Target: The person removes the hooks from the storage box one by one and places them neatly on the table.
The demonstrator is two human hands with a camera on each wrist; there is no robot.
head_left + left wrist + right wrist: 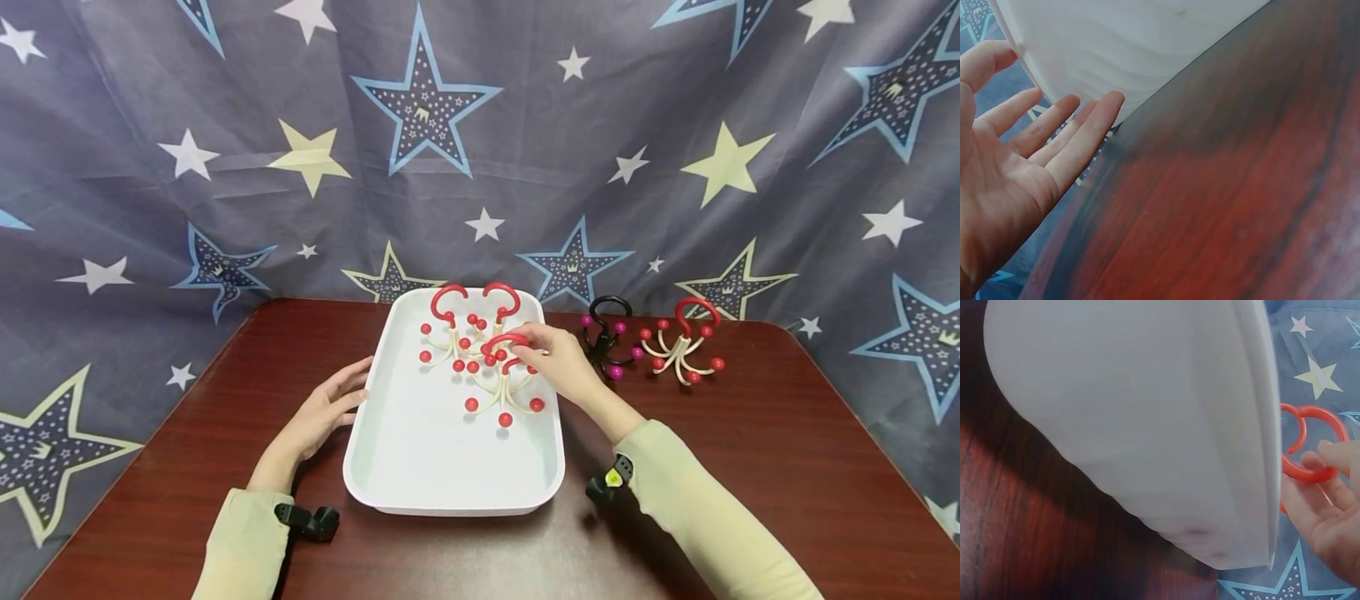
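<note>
In the head view my right hand [562,360] pinches the red hook of a multi-arm hook hanger [505,383], whose cream arms end in red balls. This hanger is upright inside a white tray [442,467]. Two similar red-and-cream hangers stand behind it, one at the left [453,343] and one at the right [498,329]. In the right wrist view the tray's side hides most of the hanger, leaving its red hook [1313,475] between my fingers. My left hand [322,412] has spread, relaxed fingers [1085,137] at the tray's left rim.
Right of the tray, a black hanger with magenta balls [602,342] and another red-and-cream hanger [681,346] stand on the dark red wooden table [787,450]. A grey star-patterned cloth [525,175] hangs behind the table's back edge.
</note>
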